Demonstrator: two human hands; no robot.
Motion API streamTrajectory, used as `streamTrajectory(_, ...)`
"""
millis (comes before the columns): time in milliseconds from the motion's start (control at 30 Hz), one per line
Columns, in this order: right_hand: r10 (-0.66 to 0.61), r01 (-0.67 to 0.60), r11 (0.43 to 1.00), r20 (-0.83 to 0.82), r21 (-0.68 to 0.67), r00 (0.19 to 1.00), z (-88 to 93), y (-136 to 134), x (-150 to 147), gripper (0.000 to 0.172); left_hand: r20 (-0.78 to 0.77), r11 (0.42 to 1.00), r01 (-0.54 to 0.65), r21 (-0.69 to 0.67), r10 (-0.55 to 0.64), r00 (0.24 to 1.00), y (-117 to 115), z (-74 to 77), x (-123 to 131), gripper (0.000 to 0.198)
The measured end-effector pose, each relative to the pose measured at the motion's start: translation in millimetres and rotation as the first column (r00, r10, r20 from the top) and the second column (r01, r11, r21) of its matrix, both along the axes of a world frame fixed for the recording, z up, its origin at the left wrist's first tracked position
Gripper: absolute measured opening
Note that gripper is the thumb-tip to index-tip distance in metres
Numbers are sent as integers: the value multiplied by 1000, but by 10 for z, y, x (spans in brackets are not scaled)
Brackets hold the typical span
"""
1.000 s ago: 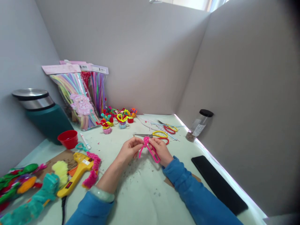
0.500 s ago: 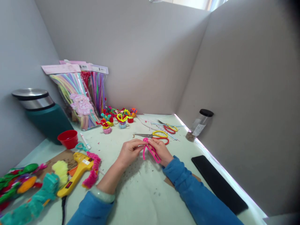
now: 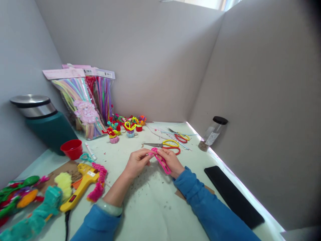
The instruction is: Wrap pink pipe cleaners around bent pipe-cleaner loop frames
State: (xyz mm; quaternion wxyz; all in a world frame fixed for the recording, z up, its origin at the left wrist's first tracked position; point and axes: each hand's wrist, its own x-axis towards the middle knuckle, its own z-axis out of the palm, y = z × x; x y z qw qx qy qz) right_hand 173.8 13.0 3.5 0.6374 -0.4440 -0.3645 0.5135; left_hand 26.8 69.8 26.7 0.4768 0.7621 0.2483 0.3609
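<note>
A bright pink pipe cleaner (image 3: 164, 165), bent into a long narrow loop with a curled top, is held between my two hands above the table. My right hand (image 3: 171, 161) grips it near the curled end, its loop slanting down across the fingers. On the other side, my left hand (image 3: 137, 162) pinches the loose end of the same pipe cleaner with thumb and forefinger. Just beyond the fingers lie scissors (image 3: 172, 144) with red and yellow handles, blades pointing left. A second pair of scissors (image 3: 182, 138) rests farther back.
At left are a yellow glue gun (image 3: 84, 185), a red cup (image 3: 72, 149), a teal bottle (image 3: 50, 129) and bags of pipe cleaners (image 3: 80, 100). Small pipe-cleaner figures (image 3: 129, 129) stand at the back. A clear jar (image 3: 213, 134) and a black slab (image 3: 233, 197) are at right.
The loose pink end that hung down between my hands is now pinched up by my left fingers. My right hand keeps its grip; the view has shifted slightly.
</note>
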Motion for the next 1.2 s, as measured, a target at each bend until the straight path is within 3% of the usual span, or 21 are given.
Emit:
streamTrajectory(233,-39,38,999,16,4,999,2,7,-2,27,23,993,-32,-114,35,999,-8,4,19,27)
streamTrajectory(367,-56,53,998,101,33,993,-20,4,-12,27,-50,999,-33,-5,33,998,25,-3,-5,24)
streamTrajectory(533,-159,127,985,326,116,932,-80,0,-42,24,-189,975,-108,194,145,971,47,-20,-27,14)
streamTrajectory(600,-186,148,980,333,135,925,-92,5,-38,25,-196,987,-105,119,127,972,34,-25,-8,15)
streamTrajectory(700,-196,168,977,256,129,947,-90,17,-19,26,-78,986,-34,-160,22,997,3,-14,40,27)
streamTrajectory(800,-185,162,978,198,128,962,-71,21,-14,26,84,913,2,-407,36,996,-23,8,79,41)
streamTrajectory(867,-168,145,981,182,131,969,-56,17,-26,26,111,854,25,-520,39,993,-33,12,87,43)
streamTrajectory(1067,-183,161,978,173,133,968,-41,4,-61,26,145,716,156,-681,-77,986,-46,-20,75,34)
streamTrajectory(1200,-192,166,976,205,140,960,-50,0,-70,25,150,696,145,-703,-54,987,-63,-36,89,30)
